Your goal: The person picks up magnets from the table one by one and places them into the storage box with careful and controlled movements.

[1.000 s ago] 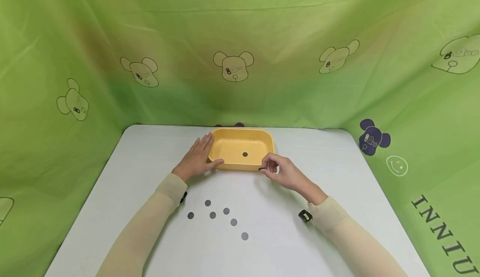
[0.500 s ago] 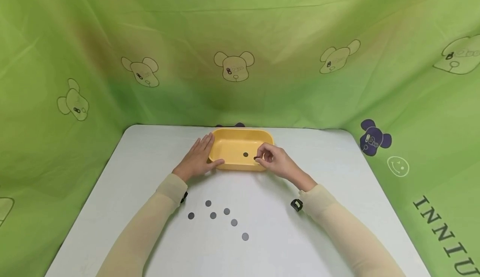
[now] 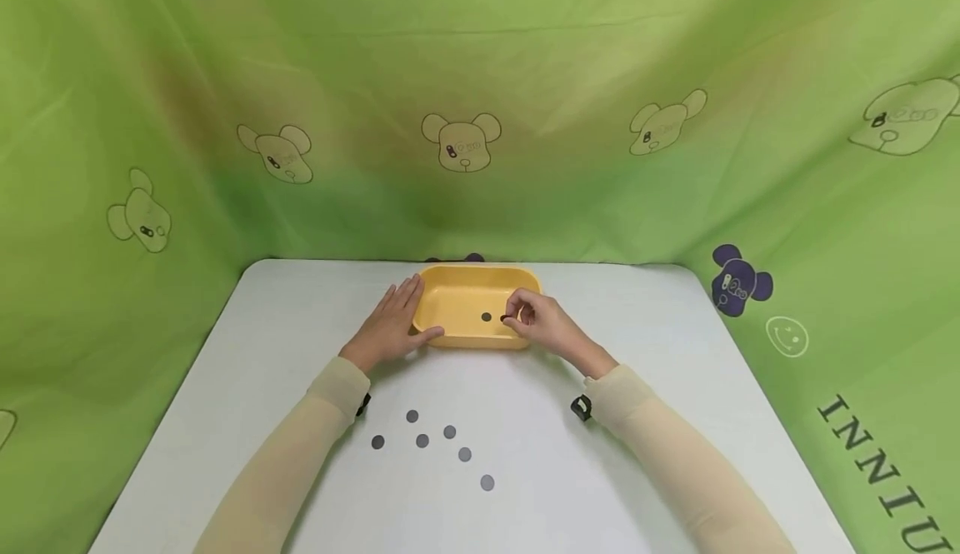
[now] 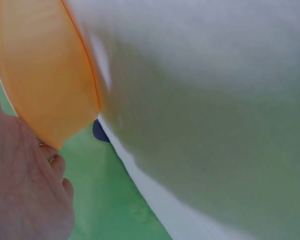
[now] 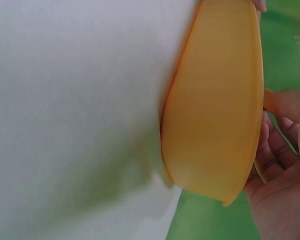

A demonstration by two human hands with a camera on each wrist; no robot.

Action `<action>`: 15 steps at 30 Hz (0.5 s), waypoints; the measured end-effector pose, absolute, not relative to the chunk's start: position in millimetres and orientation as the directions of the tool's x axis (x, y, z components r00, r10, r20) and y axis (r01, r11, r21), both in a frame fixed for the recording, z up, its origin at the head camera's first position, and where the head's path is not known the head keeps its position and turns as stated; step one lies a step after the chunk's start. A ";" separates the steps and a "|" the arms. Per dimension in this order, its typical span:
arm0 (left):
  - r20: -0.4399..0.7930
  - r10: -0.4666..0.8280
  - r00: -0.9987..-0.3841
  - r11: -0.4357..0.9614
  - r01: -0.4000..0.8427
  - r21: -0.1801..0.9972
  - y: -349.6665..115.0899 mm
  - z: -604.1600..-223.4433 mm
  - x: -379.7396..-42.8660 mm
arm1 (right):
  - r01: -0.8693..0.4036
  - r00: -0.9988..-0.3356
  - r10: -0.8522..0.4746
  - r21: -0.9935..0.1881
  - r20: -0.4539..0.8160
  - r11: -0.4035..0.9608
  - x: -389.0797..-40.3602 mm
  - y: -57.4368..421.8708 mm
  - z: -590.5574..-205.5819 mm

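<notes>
Where right grip [image 3: 546,321] pinches it, disc [image 3: 504,318] (tilted) looks dark.

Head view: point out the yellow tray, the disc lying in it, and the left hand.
Yellow tray [image 3: 461,308], head view, bare inner floor.
Disc [image 3: 486,316] in the tray, head view, upper face.
Left hand [image 3: 386,326], head view, its back.

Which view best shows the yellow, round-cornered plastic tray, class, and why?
The head view: it looks into the tray, though the right hand hides part of the rim. Both wrist views show only its outside, cut off at the picture's top.
</notes>
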State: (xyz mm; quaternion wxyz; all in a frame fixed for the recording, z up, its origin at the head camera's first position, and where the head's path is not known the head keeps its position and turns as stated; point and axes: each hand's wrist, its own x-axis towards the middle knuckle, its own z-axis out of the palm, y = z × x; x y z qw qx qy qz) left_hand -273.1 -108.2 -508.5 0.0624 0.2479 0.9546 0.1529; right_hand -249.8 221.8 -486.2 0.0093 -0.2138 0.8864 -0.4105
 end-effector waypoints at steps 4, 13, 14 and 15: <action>-0.043 0.500 -0.865 0.824 0.461 0.330 -109.2 -508.6 -271.6 | -0.366 -0.913 -0.380 -0.714 0.150 0.597 -252.3 220.1 -488.2; -0.026 0.503 -0.864 0.824 0.470 0.316 -108.6 -507.6 -273.1 | -0.387 -0.904 -0.406 -0.665 0.137 0.639 -260.2 218.1 -488.3; -0.030 0.503 -0.864 0.824 0.469 0.316 -108.8 -507.9 -273.0 | -0.388 -0.903 -0.410 -0.660 0.131 0.644 -260.8 217.7 -489.2; -0.033 0.505 -0.862 0.823 0.470 0.318 -109.1 -508.4 -272.7 | -0.387 -0.902 -0.413 -0.656 0.124 0.648 -261.3 217.3 -490.1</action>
